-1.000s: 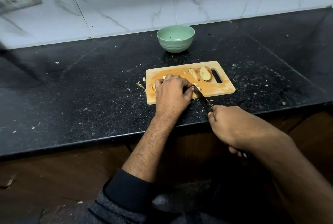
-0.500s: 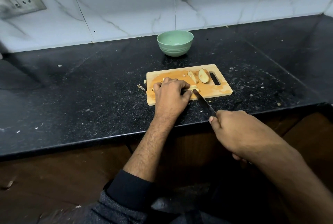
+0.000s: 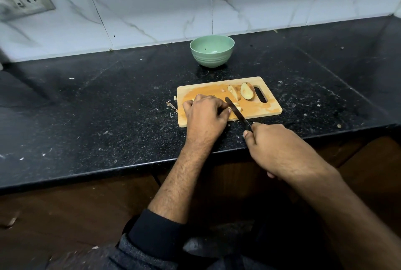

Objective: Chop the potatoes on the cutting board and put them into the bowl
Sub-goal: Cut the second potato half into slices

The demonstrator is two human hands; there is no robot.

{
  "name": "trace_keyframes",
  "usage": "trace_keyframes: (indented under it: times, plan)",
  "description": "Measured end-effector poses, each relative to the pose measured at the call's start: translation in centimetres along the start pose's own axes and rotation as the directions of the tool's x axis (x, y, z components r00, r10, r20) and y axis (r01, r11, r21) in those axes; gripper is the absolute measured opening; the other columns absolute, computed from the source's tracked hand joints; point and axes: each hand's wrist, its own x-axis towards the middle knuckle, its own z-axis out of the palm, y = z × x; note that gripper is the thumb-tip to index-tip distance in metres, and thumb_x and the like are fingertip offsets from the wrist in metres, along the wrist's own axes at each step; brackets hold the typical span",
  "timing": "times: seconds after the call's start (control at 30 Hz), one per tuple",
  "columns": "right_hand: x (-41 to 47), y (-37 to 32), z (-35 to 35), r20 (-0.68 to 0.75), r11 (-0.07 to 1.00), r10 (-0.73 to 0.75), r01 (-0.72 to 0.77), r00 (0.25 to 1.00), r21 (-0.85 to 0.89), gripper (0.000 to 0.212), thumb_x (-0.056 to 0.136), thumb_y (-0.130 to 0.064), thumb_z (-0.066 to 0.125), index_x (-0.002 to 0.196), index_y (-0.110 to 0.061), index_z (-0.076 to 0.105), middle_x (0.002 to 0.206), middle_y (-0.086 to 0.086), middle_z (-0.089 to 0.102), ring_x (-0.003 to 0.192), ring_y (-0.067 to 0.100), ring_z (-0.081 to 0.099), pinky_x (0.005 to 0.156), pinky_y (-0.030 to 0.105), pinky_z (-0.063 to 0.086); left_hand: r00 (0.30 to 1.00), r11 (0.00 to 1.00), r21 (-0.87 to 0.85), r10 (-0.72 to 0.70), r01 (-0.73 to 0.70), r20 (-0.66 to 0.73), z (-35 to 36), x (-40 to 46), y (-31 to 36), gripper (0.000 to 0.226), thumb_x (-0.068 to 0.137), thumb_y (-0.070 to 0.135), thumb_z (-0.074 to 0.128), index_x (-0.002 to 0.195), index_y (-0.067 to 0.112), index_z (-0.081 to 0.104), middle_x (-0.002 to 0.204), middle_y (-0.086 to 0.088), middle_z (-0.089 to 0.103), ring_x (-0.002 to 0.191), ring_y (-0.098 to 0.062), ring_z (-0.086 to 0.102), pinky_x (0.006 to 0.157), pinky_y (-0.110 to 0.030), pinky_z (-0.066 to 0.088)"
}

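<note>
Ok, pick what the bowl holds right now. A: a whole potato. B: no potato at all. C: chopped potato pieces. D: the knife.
B: the bowl shows only its bare green inside, while the potato pieces lie on the board and the right hand holds the knife.

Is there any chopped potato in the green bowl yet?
No, the green bowl looks empty inside, while the potato pieces lie on the cutting board.
</note>
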Motion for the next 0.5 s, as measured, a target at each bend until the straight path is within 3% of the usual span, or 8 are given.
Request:
trace_keyframes:
  times: [0.13, 0.23, 0.3, 0.37, 0.5]
  plan:
    - [0.6, -0.3, 0.3, 0.003, 1.0, -0.009, 0.009, 1.0, -0.024, 0.029, 0.107, -0.042, 0.032, 0.101, -0.022, 0.052, 0.075, -0.001, 0.057, 0.059, 0.016, 0.055, 0.072, 0.039, 0.06, 1.0, 1.0, 0.003, 0.016, -0.016, 0.001, 0.2, 0.2, -0.1, 0.01, 0.087, 0.037, 0.073, 0.089, 0.027, 0.077, 0.093, 0.015, 0.068, 0.106, -0.01, 0.05, 0.089, -0.034, 0.021]
    - [1.6, -1.0, 0.4, 0.037, 1.0, 0.015, -0.014, 0.999, -0.022, 0.02, 0.107, -0.029, 0.038, 0.103, -0.017, 0.054, 0.072, 0.003, 0.062, 0.057, 0.016, 0.06, 0.06, 0.032, 0.054, 1.0, 1.0, 0.01, 0.028, -0.028, 0.0, 0.2, 0.4, -0.1, 0.007, 0.086, 0.035, 0.075, 0.086, 0.028, 0.076, 0.092, 0.014, 0.068, 0.106, -0.011, 0.051, 0.085, -0.032, 0.018]
    - [2.3, -1.1, 0.6, 0.056, 1.0, 0.018, -0.016, 0.998, -0.026, 0.015, 0.106, -0.02, 0.042, 0.106, -0.012, 0.054, 0.07, 0.004, 0.058, 0.054, 0.015, 0.055, 0.057, 0.03, 0.047, 1.0, 0.999, 0.01, 0.031, -0.031, 0.005, 0.2, 0.4, -0.1, 0.006, 0.086, 0.034, 0.075, 0.085, 0.029, 0.075, 0.093, 0.014, 0.068, 0.106, -0.012, 0.052, 0.084, -0.033, 0.019]
    - [2.6, -0.8, 0.8, 0.062, 1.0, 0.007, -0.005, 0.998, -0.026, 0.016, 0.107, -0.016, 0.04, 0.104, -0.006, 0.052, 0.069, 0.003, 0.048, 0.054, 0.013, 0.043, 0.065, 0.033, 0.043, 1.0, 1.0, -0.016, 0.018, -0.017, 0.025, 0.1, 0.4, -0.1, 0.005, 0.086, 0.034, 0.075, 0.086, 0.029, 0.075, 0.096, 0.015, 0.068, 0.108, -0.011, 0.051, 0.087, -0.034, 0.02]
    - [2.9, 0.0, 1.0, 0.037, 1.0, 0.013, -0.013, 0.999, -0.016, 0.012, 0.107, -0.017, 0.039, 0.096, -0.014, 0.043, 0.069, 0.001, 0.044, 0.056, 0.014, 0.038, 0.068, 0.034, 0.041, 0.998, 0.998, -0.063, -0.011, 0.015, 0.06, 0.2, 0.4, -0.4, 0.007, 0.088, 0.034, 0.075, 0.093, 0.031, 0.076, 0.1, 0.016, 0.067, 0.109, -0.01, 0.048, 0.089, -0.035, 0.021]
